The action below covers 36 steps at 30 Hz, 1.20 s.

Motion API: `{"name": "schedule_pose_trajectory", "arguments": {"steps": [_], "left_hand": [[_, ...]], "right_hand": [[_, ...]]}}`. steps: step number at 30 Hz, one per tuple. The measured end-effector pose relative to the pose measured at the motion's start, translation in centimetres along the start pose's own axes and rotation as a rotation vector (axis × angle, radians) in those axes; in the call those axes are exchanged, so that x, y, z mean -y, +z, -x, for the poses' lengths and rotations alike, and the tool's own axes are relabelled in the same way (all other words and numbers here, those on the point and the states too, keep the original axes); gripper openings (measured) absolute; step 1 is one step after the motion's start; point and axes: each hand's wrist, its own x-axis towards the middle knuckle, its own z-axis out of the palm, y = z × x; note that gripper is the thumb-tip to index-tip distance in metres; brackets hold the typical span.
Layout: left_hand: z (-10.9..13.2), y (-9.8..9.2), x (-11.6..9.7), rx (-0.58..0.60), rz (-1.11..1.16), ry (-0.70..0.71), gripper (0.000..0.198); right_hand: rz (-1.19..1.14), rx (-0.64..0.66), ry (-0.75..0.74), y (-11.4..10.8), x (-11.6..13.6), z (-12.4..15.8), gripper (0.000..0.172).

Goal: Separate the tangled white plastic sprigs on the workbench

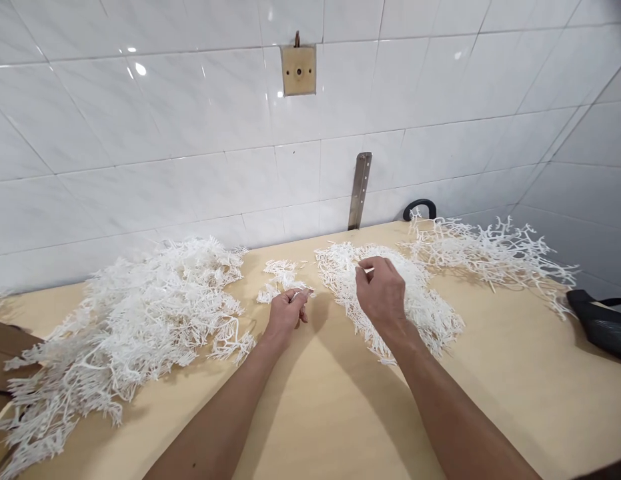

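Note:
My left hand [289, 311] is closed in a pinch, with a bit of a white branched plastic sprig [311, 292] showing at its fingertips. Just beyond it lie a few small white sprigs [281, 272] on the table. My right hand [383, 288] hovers over the middle pile of white sprigs [424, 303], thumb and fingers drawn together. Whether anything sits in that pinch is too small to make out. To the left spreads a larger, tangled heap of white sprigs [160, 313].
At the back right, bare-looking white branched stems [490, 250] lie loosely. A black object [600, 323] rests at the right edge, and a black curved handle [420, 208] stands by the wall. A metal bracket [360, 190] rises behind the wooden table [330, 413]. Brown cardboard [10, 353] is at far left.

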Motion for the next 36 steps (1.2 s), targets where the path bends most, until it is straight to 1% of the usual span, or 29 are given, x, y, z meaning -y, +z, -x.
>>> {"name": "schedule_pose_trajectory", "arguments": {"steps": [1, 2, 3, 4, 5, 8, 9, 10, 12, 15, 17, 21, 24, 27, 30, 34, 36], "left_hand": [[0.0, 0.0, -0.1, 0.004, 0.031, -0.016, 0.032], [0.0, -0.1, -0.2, 0.007, 0.058, -0.029, 0.032], [-0.1, -0.1, -0.2, 0.009, 0.08, -0.035, 0.031], [-0.2, -0.2, -0.2, 0.011, 0.095, -0.036, 0.032], [-0.2, -0.2, -0.2, 0.014, 0.104, -0.035, 0.032], [-0.4, -0.3, -0.1, 0.038, 0.119, -0.033, 0.034], [-0.4, -0.3, -0.1, 0.047, 0.126, -0.027, 0.035], [-0.4, -0.3, -0.1, 0.055, 0.131, -0.019, 0.035], [-0.2, -0.2, -0.2, 0.067, 0.121, 0.006, 0.035], [0.1, 0.0, -0.5, 0.071, 0.062, 0.035, 0.035], [0.3, 0.1, -0.6, 0.072, 0.022, 0.053, 0.035], [0.6, 0.3, -0.8, 0.069, -0.022, 0.071, 0.034], [0.7, 0.3, -0.8, 0.056, -0.026, 0.082, 0.032], [0.7, 0.4, -0.7, 0.04, -0.025, 0.09, 0.031], [0.5, 0.4, -0.4, 0.01, -0.008, 0.094, 0.03], [0.2, 0.5, 0.1, -0.056, 0.003, 0.085, 0.03], [0.1, 0.5, 0.2, -0.084, 0.0, 0.087, 0.03]], "right_hand": [[0.003, -0.02, 0.015, -0.3, 0.0, -0.2, 0.014], [-0.006, -0.011, 0.041, -0.5, 0.1, -0.3, 0.017], [-0.033, 0.03, 0.085, -0.6, 0.4, -0.3, 0.018], [-0.079, 0.111, 0.147, -0.5, 0.7, -0.1, 0.018], [-0.14, 0.229, 0.222, -0.2, 1.0, 0.2, 0.018], [-0.364, 0.644, 0.425, 1.1, 2.2, 1.5, 0.023], [-0.438, 0.721, 0.472, 1.5, 2.5, 2.0, 0.026], [-0.515, 0.761, 0.517, 2.0, 2.7, 2.4, 0.029], [-0.664, 0.777, 0.603, 2.6, 3.0, 3.0, 0.033], [-0.81, 0.777, 0.711, 2.8, 3.1, 3.2, 0.031], [-0.848, 0.791, 0.748, 2.8, 3.2, 3.1, 0.027], [-0.887, 0.831, 0.767, 3.0, 2.9, 3.2, 0.024], [-0.91, 0.844, 0.76, 3.3, 2.8, 3.4, 0.027], [-0.895, 0.805, 0.723, 3.5, 2.8, 3.5, 0.029], [-0.85, 0.761, 0.691, 3.8, 2.9, 3.8, 0.025], [-0.667, 0.698, 0.574, 4.2, 2.9, 4.3, 0.021], [-0.595, 0.678, 0.545, 4.4, 2.9, 4.4, 0.019]]}}
